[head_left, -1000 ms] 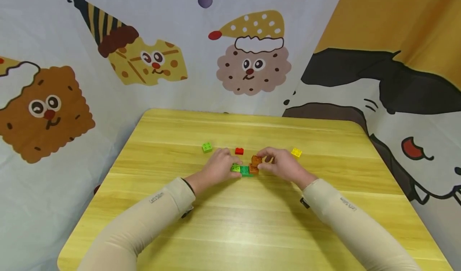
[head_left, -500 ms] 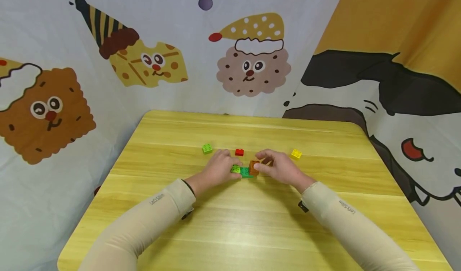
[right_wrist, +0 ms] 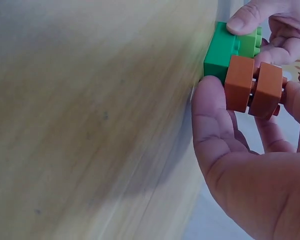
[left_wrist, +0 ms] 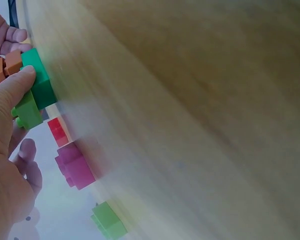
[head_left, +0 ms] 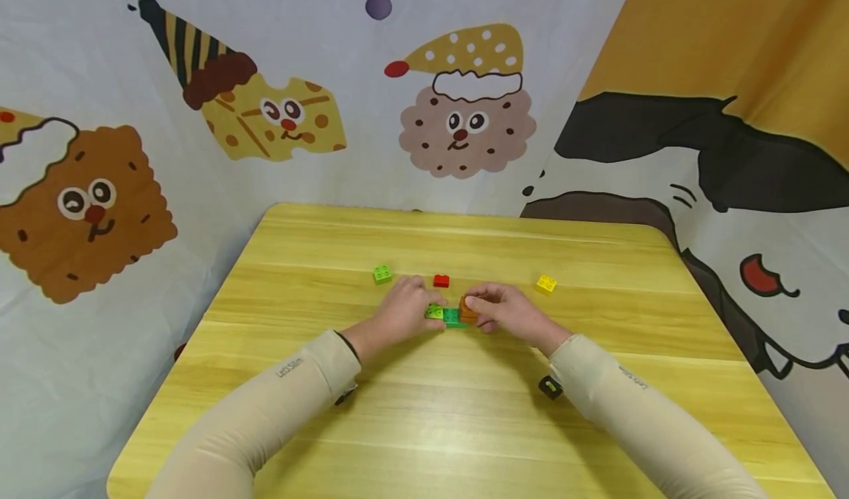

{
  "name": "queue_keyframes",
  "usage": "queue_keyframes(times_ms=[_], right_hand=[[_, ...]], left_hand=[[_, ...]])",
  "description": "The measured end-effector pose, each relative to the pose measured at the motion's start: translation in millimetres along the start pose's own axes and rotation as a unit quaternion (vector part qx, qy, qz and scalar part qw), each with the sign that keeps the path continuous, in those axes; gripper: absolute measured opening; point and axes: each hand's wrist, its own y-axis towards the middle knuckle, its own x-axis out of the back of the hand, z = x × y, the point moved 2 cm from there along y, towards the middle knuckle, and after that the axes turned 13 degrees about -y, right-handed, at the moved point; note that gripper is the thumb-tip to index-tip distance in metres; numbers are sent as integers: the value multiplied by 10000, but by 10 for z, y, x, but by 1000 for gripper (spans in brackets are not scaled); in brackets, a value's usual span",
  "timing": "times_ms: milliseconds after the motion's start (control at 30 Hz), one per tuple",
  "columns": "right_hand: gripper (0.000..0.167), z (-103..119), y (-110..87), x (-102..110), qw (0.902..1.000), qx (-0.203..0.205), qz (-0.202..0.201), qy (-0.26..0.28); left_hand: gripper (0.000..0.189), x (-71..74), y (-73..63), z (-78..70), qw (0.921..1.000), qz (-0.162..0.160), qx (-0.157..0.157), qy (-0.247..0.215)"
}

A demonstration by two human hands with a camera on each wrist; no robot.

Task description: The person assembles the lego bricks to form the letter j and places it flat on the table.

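Note:
At the middle of the table my left hand [head_left: 403, 309] pinches a longer green building brick [head_left: 454, 319], with a light green brick [left_wrist: 28, 111] mounted on one end. On the other end stand two orange bricks [right_wrist: 254, 86], one above the other. A narrow gap with studs showing separates them in the right wrist view. My right hand [head_left: 514, 313] grips this orange stack, one finger against the top brick's studs and another digit by the lower brick and the green brick's end. Its fingers cover part of the stack in the head view.
Behind the hands lie a red brick [head_left: 441, 281], another light green brick [head_left: 382, 274] and a yellow brick [head_left: 547, 283]. A magenta brick [left_wrist: 76, 166] shows in the left wrist view. A printed cloth [head_left: 358, 182] hangs beyond the table's [head_left: 424, 425] far edge.
The upper orange brick has come down and left over the lower one. My right hand has followed, lowering and closing round the stack. The left hand has stayed put.

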Motion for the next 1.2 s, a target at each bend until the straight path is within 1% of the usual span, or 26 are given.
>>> queue_keyframes(times_ms=[100,333,567,733,933,1200], right_hand=[[48,-4,10,-9,10000,-45,36,60],[48,-42,45,3,9999,21,130,36],[49,-90,115,19,9987,-317,190,362],[50,-118,135,7,9978,-381,246,484],[50,-118,149,-6,9972,-353,329,573],[51,-122,145,-5,9966,-264,411,663]], left_hand=[[42,-2,-1,-1,10000,15,18,-10],[43,-2,10,-3,10000,0,26,-66],[44,-2,34,5,10000,-2,53,5],[43,-10,22,-10,9999,81,142,0],[42,-14,30,-8,9998,120,165,-27],[44,-3,44,-6,9995,270,177,15]])
